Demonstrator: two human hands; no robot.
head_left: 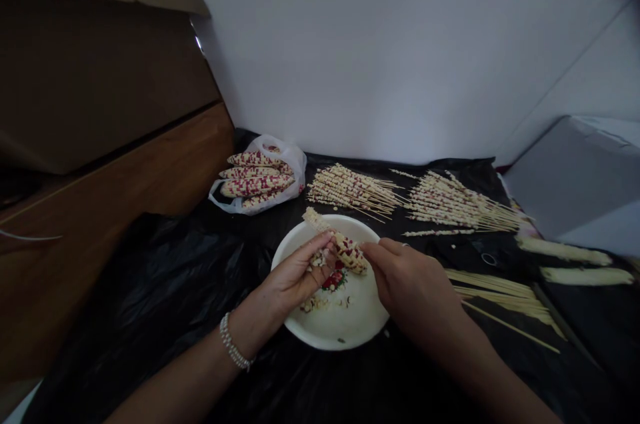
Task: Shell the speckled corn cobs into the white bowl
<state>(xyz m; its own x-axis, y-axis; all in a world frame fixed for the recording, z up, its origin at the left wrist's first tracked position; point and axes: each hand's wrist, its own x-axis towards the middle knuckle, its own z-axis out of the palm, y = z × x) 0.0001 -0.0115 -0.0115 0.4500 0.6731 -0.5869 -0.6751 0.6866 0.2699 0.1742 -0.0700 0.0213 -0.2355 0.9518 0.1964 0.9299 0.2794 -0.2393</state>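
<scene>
Over a white bowl (363,325), my left hand (305,271) is closed around a corn cob (353,254). The cob's upper left end is bare of kernels, while its lower right part still carries cream and dark red ones. Some loose pale kernels show by the fingers of my left hand. My right hand (407,271) is closed, its thumb and forefinger at the kernelled end of the cob; its other fingers are curled and partly hidden. Loose kernels (320,305) lie in the bowl, near a red printed pattern on its bottom.
A white plastic bag (299,164) holds several speckled corn cobs (257,185). Two piles of skewers threaded with kernels (340,185) (440,201) lie behind the bowl. Bare sticks (505,297) and two stripped cobs (565,251) are at right. Black plastic sheeting (175,284) covers the surface.
</scene>
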